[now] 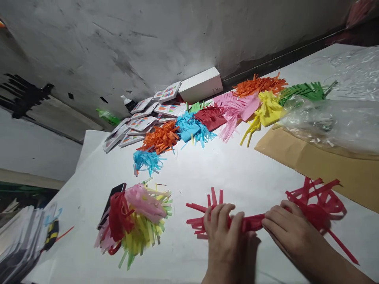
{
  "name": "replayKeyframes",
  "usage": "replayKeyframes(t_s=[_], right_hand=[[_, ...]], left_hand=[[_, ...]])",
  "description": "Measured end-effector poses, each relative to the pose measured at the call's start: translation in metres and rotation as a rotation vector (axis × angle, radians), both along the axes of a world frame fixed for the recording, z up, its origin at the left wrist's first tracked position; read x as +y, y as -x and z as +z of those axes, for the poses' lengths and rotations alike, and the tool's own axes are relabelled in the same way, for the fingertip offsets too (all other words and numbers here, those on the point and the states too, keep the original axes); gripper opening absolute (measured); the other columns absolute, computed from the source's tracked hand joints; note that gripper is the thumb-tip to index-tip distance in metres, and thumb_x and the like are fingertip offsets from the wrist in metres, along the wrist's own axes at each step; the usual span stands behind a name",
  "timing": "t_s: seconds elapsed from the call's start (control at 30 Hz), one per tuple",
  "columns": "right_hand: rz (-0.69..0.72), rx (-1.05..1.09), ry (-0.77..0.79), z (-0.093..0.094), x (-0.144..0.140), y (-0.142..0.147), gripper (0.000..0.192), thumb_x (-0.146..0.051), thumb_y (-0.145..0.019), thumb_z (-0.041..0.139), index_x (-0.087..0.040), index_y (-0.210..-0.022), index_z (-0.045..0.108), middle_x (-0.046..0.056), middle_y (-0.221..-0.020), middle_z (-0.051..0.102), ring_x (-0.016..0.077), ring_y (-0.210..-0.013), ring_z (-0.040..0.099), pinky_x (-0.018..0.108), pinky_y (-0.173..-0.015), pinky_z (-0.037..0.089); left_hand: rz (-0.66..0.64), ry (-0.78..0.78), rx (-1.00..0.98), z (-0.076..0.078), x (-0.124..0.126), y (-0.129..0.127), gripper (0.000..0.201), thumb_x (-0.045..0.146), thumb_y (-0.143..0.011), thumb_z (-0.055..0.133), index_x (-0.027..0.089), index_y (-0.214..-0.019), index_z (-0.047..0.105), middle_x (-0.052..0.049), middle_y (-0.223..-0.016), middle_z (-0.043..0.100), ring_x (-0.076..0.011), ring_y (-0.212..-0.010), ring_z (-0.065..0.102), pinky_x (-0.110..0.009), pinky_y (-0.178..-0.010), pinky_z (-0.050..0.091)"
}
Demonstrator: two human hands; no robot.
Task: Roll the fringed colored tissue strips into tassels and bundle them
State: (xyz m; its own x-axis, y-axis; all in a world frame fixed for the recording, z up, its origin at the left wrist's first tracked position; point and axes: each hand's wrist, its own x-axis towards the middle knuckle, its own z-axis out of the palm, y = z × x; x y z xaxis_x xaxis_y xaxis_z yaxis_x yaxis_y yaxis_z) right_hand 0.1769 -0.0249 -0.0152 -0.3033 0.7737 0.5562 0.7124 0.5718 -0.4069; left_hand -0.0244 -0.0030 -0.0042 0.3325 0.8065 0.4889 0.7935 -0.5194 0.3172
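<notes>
Both hands pinch red fringed paper near table edge.

Looking at a scuffed grey wall rising behind a white-covered table, bright light pooling mid-table, dark edges fading left, black marks smearing the wall.

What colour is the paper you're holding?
Red: the fringed paper strip in both hands, clearest in the head view.
</notes>
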Motion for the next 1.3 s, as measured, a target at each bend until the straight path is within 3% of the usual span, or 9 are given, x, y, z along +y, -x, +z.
replayKeyframes(t_s=[0.17,0.33,0.5,0.63,0.8,0.93,1.07,1.2,1.3], right_hand=[[0.010,-0.091,0.009,-0.003,0.000,0.012,0.027,-0.010,-0.102,0.040,-0.018,-0.100,0.066,0.004,-0.087,0.065,0.0214,-0.081,0.055,0.044,-0.093,0.033],[0.025,-0.153,-0.040,-0.005,-0.001,0.013,0.037,0.004,-0.093,0.033,-0.018,-0.082,0.061,0.003,-0.076,0.059,0.0203,-0.074,0.050,0.044,-0.092,0.034],[-0.086,-0.109,0.011,-0.009,-0.003,-0.017,0.033,-0.002,-0.100,0.035,-0.019,-0.097,0.064,0.007,-0.101,0.066,0.0240,-0.099,0.059,0.050,-0.104,0.032],[-0.170,-0.152,0.068,-0.009,0.004,-0.025,0.031,-0.009,-0.104,0.038,-0.019,-0.088,0.062,0.006,-0.094,0.064,0.0233,-0.092,0.059,0.049,-0.098,0.036],[-0.279,-0.308,0.072,-0.008,0.014,-0.023,0.034,-0.021,-0.105,0.038,-0.020,-0.077,0.058,0.006,-0.083,0.060,0.0242,-0.078,0.056,0.045,-0.081,0.037],[-0.211,-0.152,0.020,-0.003,0.012,-0.015,0.026,-0.012,-0.101,0.042,-0.020,-0.089,0.063,0.006,-0.098,0.066,0.0245,-0.097,0.061,0.050,-0.101,0.034],[-0.007,-0.061,-0.047,-0.002,0.008,-0.001,0.035,0.002,-0.094,0.036,-0.018,-0.090,0.064,0.005,-0.089,0.067,0.0229,-0.096,0.059,0.050,-0.103,0.031],[-0.024,-0.102,-0.025,-0.007,0.009,0.003,0.031,0.003,-0.093,0.040,-0.018,-0.079,0.060,0.003,-0.076,0.060,0.0207,-0.079,0.053,0.045,-0.088,0.033],[-0.026,-0.081,-0.017,-0.008,0.009,0.005,0.028,-0.001,-0.095,0.043,-0.018,-0.082,0.061,0.002,-0.080,0.061,0.0209,-0.081,0.053,0.045,-0.090,0.031]], left_hand=[[-0.162,-0.061,-0.015,-0.017,-0.001,-0.003,0.020,0.011,-0.097,0.056,0.023,-0.083,0.065,0.000,-0.086,0.070,-0.0202,-0.092,0.061,-0.050,-0.112,0.028],[-0.154,-0.063,-0.087,-0.027,-0.001,0.001,0.019,0.018,-0.097,0.059,0.022,-0.079,0.061,0.002,-0.081,0.070,-0.0192,-0.085,0.061,-0.047,-0.107,0.031],[-0.116,0.075,-0.094,-0.017,-0.008,0.004,0.019,0.013,-0.097,0.052,0.022,-0.083,0.060,0.000,-0.086,0.067,-0.0208,-0.086,0.059,-0.049,-0.103,0.032],[-0.014,0.210,-0.096,-0.006,-0.011,-0.003,0.021,0.010,-0.095,0.047,0.021,-0.081,0.057,-0.003,-0.090,0.062,-0.0225,-0.086,0.055,-0.051,-0.099,0.033],[0.098,0.277,-0.003,-0.003,-0.006,-0.011,0.017,0.009,-0.087,0.055,0.021,-0.076,0.054,-0.004,-0.091,0.060,-0.0251,-0.089,0.053,-0.051,-0.093,0.035],[0.097,0.298,0.004,-0.003,-0.004,-0.011,0.016,0.008,-0.087,0.058,0.021,-0.080,0.056,-0.002,-0.091,0.061,-0.0243,-0.088,0.054,-0.049,-0.091,0.036],[0.029,0.187,-0.048,-0.005,-0.005,-0.011,0.018,0.005,-0.088,0.057,0.023,-0.084,0.061,-0.002,-0.093,0.064,-0.0226,-0.088,0.056,-0.053,-0.100,0.033],[-0.095,0.030,-0.085,-0.013,-0.002,-0.010,0.014,0.013,-0.091,0.064,0.025,-0.084,0.065,0.000,-0.090,0.069,-0.0227,-0.093,0.059,-0.055,-0.111,0.026],[-0.175,-0.034,-0.069,-0.019,0.002,-0.009,0.019,0.010,-0.096,0.057,0.024,-0.085,0.065,0.001,-0.087,0.071,-0.0203,-0.090,0.061,-0.052,-0.114,0.025]])
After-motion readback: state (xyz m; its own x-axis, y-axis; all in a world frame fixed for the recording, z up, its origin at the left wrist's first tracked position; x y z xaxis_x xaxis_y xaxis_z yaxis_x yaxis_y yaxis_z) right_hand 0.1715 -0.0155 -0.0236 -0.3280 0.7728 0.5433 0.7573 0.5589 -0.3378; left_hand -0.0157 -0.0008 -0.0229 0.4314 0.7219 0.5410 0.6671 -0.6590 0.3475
